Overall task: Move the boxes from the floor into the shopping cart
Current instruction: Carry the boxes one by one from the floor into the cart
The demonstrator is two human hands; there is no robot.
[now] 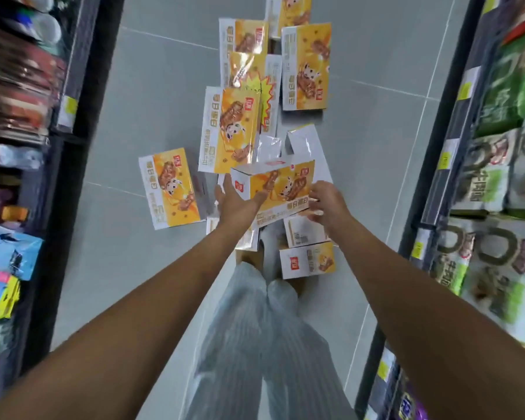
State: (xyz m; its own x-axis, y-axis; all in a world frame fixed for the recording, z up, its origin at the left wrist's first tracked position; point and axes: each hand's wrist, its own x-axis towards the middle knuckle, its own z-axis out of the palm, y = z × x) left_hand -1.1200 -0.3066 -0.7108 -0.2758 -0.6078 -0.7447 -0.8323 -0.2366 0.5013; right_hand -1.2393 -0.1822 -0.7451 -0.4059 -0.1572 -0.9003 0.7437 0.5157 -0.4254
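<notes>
One red-logoed yellow box [281, 189] rests between left hand [235, 204] and right hand [329, 203].

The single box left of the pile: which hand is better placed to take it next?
Probably left: the left hand is nearest that single box; the right hand is beyond the tilted box.

A yellow-and-white box [281, 187] sits tilted between the two hands. The left hand [235, 204] lays straight fingers against its left end, and the right hand [328, 204] curls its fingers round its near right edge. Other boxes [229, 128] of the same print lie scattered on the grey tiled floor [103, 253] beyond the hands, one flat just left of the left hand and some under the right wrist. Stocked shelves [497, 165] flank both arms, with striped trousers [264, 344] between them.
</notes>
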